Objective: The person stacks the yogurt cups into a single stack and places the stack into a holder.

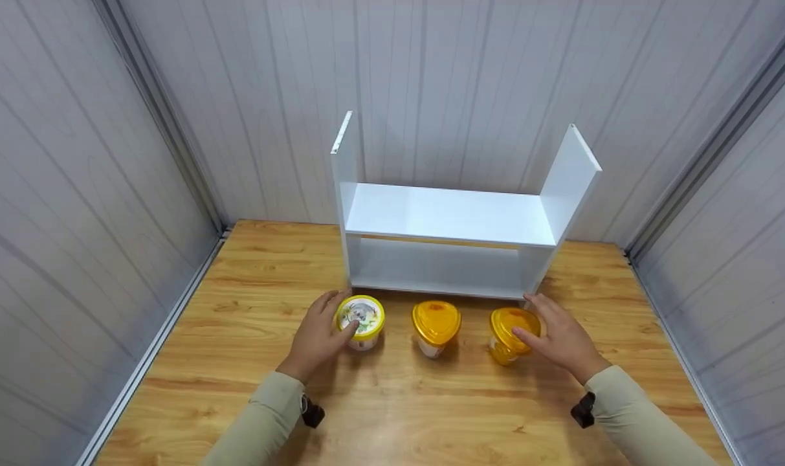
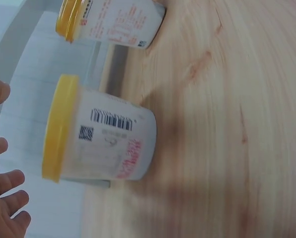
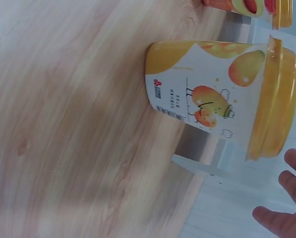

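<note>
My left hand (image 1: 316,340) hovers around a white tub with a yellow lid (image 1: 361,317). In the left wrist view, its spread fingers (image 2: 14,179) are apart from that tub, whose side bears a barcode. On the right, my right hand (image 1: 565,340) reaches beside a cup with an orange-yellow lid (image 1: 514,330), printed with mangoes. A gap shows between its loosely bent fingers (image 3: 293,188) and the lid in the right wrist view. Between these two stands another cup with an orange-yellow lid (image 1: 436,322). All three containers stand upright on the table.
Right behind the containers is a white two-level shelf (image 1: 447,210) with tall side panels. It stands on a wood-grain table (image 1: 256,323) near the back wall (image 1: 431,84). Panelled walls also border the left and right sides.
</note>
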`<state>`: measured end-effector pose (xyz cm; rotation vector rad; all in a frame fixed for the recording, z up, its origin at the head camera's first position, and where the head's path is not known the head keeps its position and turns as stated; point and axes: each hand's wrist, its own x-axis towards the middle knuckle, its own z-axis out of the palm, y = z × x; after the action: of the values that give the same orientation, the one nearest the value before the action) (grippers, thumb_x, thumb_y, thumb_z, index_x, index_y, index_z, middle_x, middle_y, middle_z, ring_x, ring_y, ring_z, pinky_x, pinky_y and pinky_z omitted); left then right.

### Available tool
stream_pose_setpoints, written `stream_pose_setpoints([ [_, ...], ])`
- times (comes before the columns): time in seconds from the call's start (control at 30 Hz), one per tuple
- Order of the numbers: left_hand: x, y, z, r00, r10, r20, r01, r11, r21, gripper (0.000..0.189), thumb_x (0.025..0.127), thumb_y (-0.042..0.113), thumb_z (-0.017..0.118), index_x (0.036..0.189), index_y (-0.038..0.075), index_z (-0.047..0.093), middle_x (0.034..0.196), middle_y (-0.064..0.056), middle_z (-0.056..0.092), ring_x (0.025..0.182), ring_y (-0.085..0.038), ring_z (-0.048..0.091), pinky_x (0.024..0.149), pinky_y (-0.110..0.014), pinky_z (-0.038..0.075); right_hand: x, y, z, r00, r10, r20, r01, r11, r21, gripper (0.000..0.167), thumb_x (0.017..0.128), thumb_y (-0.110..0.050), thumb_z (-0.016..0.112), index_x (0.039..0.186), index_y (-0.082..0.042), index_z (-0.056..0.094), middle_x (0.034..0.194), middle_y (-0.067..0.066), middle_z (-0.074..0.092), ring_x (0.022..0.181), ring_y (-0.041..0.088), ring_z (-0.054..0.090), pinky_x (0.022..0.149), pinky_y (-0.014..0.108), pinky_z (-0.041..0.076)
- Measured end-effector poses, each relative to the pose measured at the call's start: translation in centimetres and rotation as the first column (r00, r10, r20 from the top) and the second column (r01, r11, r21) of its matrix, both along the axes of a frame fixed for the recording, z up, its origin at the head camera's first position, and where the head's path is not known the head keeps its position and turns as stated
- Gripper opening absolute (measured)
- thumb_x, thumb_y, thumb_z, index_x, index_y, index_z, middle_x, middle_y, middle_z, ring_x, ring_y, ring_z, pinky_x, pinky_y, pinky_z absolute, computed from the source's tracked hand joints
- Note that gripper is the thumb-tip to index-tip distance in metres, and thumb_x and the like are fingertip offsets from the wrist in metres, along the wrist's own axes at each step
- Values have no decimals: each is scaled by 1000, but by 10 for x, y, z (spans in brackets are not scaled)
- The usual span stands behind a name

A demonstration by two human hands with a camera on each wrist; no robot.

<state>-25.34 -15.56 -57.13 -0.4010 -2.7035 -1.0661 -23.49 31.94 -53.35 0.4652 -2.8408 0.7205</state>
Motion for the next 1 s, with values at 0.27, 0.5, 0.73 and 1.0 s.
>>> stream_pose_setpoints([
  [0.27, 0, -11, -11, 1000, -18, 0, 18, 999, 34, 54, 99, 32, 65, 149, 16, 52, 150, -23, 44, 139, -44, 40, 108, -65, 38, 1, 1, -7, 1000, 6, 29, -5, 999, -33, 79, 90, -53, 72, 148, -6, 48, 151, 27, 44, 137, 48, 42, 110, 66, 35],
  [0.5, -2, -17, -15, 997, -7, 78, -2, 992, 126, 50, 102, 33, 60, 149, 19, 51, 154, -18, 40, 142, -41, 36, 110, -65, 36, 0, 0, -12, 998, 8, 69, -3, 998, -67, 80, 91, -55, 70, 150, -7, 46, 153, 24, 43, 140, 44, 40, 113, 64, 32],
  [0.73, -3, -18, -24, 983, -36, 178, -16, 959, 282, 47, 105, 27, 56, 151, 21, 49, 158, -13, 37, 147, -35, 31, 115, -63, 30, 0, 2, -21, 997, 22, 73, -16, 996, -89, 82, 90, -54, 71, 151, -6, 45, 154, 22, 42, 140, 44, 40, 113, 64, 33],
  [1.0, -2, -15, -31, 973, -72, 217, -23, 913, 407, 46, 107, 23, 52, 152, 19, 47, 159, -10, 35, 149, -32, 27, 117, -60, 29, -1, 5, -29, 997, 27, 70, -19, 994, -112, 82, 89, -50, 75, 152, -9, 44, 153, 22, 43, 138, 44, 42, 112, 65, 33],
])
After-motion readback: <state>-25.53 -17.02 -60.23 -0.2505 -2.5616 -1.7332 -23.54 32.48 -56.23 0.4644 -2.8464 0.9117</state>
